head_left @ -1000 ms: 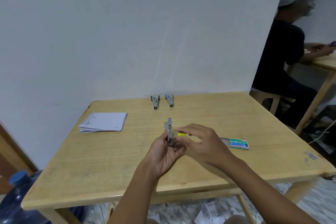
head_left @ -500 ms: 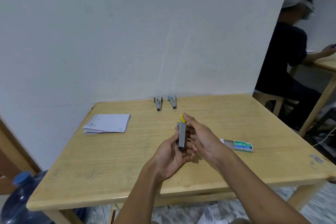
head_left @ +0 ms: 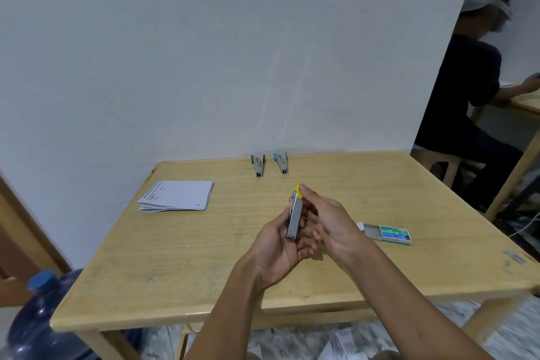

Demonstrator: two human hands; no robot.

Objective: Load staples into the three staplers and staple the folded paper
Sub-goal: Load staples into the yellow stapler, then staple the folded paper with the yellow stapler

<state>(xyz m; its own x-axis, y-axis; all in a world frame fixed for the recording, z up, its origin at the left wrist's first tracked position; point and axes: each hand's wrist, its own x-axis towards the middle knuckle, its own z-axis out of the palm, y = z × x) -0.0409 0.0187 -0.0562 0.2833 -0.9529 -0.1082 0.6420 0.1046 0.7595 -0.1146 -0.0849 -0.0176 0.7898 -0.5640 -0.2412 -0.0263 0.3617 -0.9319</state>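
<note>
**One stapler in hand, two waiting, paper unstapled**

On the wooden table (head_left: pixel 175 272), the folded paper (head_left: pixel 178 195) lies at the far left, well apart from my hands, and I see nothing fastening it, so I judge the stapling not yet begun.

My left hand (head_left: pixel 277 251) is curled round the yellow stapler (head_left: pixel 294 219), holding it above the middle of the table with its yellow end pointing away from me. My right hand (head_left: pixel 333 228) is just beside it, forefinger tip at that yellow end. The thumb is hidden, so I cannot tell whether that hand pinches or only presses. Nor can I see inside the stapler, so I cannot say that it is loaded.

The staple box (head_left: pixel 388 234) lies to my right with its tray slid partly out.

The green stapler (head_left: pixel 257 165) and the blue stapler (head_left: pixel 282 162) rest side by side at the far edge by the wall, near each other but apart. I judge that both are still to be loaded.
</note>
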